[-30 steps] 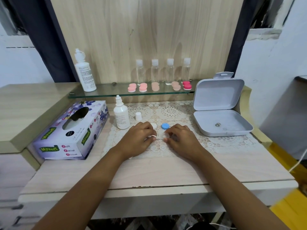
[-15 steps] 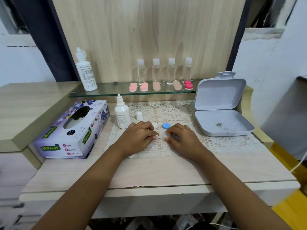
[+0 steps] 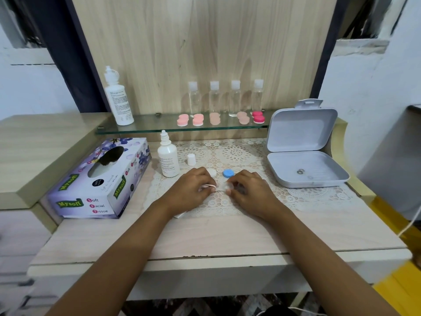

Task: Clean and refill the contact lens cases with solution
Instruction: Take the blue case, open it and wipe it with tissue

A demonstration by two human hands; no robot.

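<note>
Mostly hidden
The right hand [image 3: 250, 195] covers most of the lens case [image 3: 228, 186]; the left hand [image 3: 193, 190] pinches an item [image 3: 210, 185] too small to name.

Pale wooden table [image 3: 227, 238], lace mat [image 3: 239, 153] spread over its middle. Left, on bare wood, a tissue box [image 3: 98, 179]. On the mat: upright dropper bottle [image 3: 168, 159], small cap [image 3: 191, 159] beside it, white lid [image 3: 212, 172], blue lid [image 3: 227, 173], open grey box [image 3: 305, 172] at right. Behind, a glass shelf [image 3: 145, 129] with tall white bottle [image 3: 118, 101], four clear bottles [image 3: 214, 98], pink lens cases [image 3: 198, 119].

Lace mat [image 3: 234, 153] (white) — matt wood desk [image 3: 227, 236]
</note>
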